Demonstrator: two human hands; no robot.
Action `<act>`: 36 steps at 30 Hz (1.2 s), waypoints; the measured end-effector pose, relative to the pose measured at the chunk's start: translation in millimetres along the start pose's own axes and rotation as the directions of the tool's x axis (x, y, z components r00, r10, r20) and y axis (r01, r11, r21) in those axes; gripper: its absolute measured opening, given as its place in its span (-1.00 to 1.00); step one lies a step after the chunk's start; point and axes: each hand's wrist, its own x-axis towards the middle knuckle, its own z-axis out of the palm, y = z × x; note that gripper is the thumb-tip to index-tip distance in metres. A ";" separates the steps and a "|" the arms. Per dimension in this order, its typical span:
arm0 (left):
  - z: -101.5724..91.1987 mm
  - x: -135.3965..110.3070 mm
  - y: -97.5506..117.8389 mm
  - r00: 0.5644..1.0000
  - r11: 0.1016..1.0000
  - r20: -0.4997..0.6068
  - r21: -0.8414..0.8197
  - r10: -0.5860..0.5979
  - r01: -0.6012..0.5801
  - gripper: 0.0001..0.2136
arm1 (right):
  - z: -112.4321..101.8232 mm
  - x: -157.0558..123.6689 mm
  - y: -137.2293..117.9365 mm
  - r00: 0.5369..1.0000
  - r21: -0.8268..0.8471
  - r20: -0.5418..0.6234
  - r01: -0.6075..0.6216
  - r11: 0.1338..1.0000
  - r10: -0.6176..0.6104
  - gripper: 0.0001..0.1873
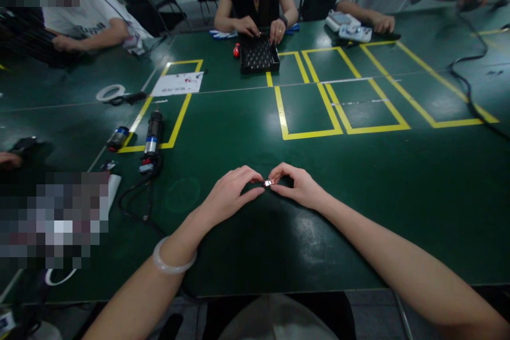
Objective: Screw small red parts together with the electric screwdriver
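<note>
Between my two hands is a small bright, whitish part with dark edges [268, 183], too small to name. My left hand [235, 189], with a pale bangle on its wrist, pinches the part's left side between thumb and fingers. Thumb and fingertips of my right hand [297, 186] close on its right side. Both hands rest low over the green table [247, 255], and the fingertips partly cover the part.
An electric screwdriver [153, 133] with a black cable lies left, beside a short blue-and-silver cylinder [118, 138]. Farther off are a tape roll [110, 92], a white sheet [179, 84] and yellow tape outlines [313, 133]. Across the table a person handles a black tray [260, 64]; other people sit either side.
</note>
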 end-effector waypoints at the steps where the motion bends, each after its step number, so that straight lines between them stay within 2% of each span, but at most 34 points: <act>1: -7.1 -1.1 -5.2 1.000 0.999 0.009 0.034 -0.030 0.029 -0.70 | -0.4 0.0 0.3 1.000 0.000 -0.003 -0.007 1.000 0.007 -0.85; 4: -36.5 -12.0 -31.8 0.978 0.966 -0.054 0.151 -0.203 0.209 -0.63 | -2.0 -0.3 -0.5 1.000 -0.019 -0.020 -0.020 1.000 0.020 -0.85; 6: -58.8 -27.6 -57.3 0.923 0.888 -0.155 0.255 -0.353 0.382 -0.60 | -3.1 -0.5 -1.5 0.999 -0.043 -0.027 -0.027 0.999 0.026 -0.85; 8: -78.9 -49.2 -85.1 0.828 0.755 -0.266 0.340 -0.494 0.560 -0.56 | -3.7 -0.4 -1.9 0.999 -0.066 -0.030 -0.031 0.997 0.030 -0.86; 11: -98.3 -84.3 -122.0 0.647 0.539 -0.439 0.358 -0.623 0.762 -0.44 | -4.0 -0.1 -1.2 0.999 -0.081 -0.032 -0.033 0.996 0.031 -0.85; 13: -102.6 -101.2 -137.7 0.536 0.430 -0.447 0.323 -0.716 0.843 -0.36 | -3.8 0.1 -0.7 0.999 -0.087 -0.033 -0.033 0.996 0.030 -0.86; 15: -100.5 -107.3 -143.2 0.464 0.356 -0.397 0.317 -0.792 0.879 -0.34 | -3.5 0.1 -0.8 0.999 -0.097 -0.038 -0.034 0.995 0.031 -0.86; 16: -97.5 -105.8 -142.1 0.463 0.345 -0.371 0.342 -0.805 0.874 -0.36 | -3.3 0.1 -1.1 0.999 -0.100 -0.041 -0.036 0.994 0.033 -0.87; 17: -93.5 -101.5 -138.7 0.490 0.357 -0.350 0.380 -0.799 0.853 -0.38 | -3.2 0.0 -1.5 0.998 -0.101 -0.043 -0.040 0.994 0.036 -0.87; 20: -78.0 -76.9 -118.7 0.620 0.431 -0.310 0.500 -0.721 0.751 -0.46 | -2.7 -0.2 -3.3 0.998 -0.096 -0.048 -0.055 0.994 0.050 -0.88; 21: -72.5 -66.9 -110.4 0.644 0.442 -0.305 0.523 -0.702 0.729 -0.47 | -2.6 -0.2 -3.9 0.997 -0.094 -0.049 -0.057 0.994 0.053 -0.88; 27: -43.7 -21.5 -62.4 0.732 0.480 -0.293 0.597 -0.615 0.643 -0.50 | -1.9 0.2 -3.5 0.997 -0.075 -0.054 -0.052 0.996 0.049 -0.88; 32: -19.4 -7.6 -24.9 0.819 0.586 -0.229 0.600 -0.526 0.544 -0.55 | -1.1 0.8 2.1 0.997 -0.092 -0.074 -0.022 0.995 0.015 -0.85; 36: 1.9 -4.8 1.2 0.899 0.686 -0.153 0.597 -0.411 0.416 -0.60 | -1.4 1.1 4.9 0.993 -0.128 -0.119 0.006 0.992 -0.021 -0.85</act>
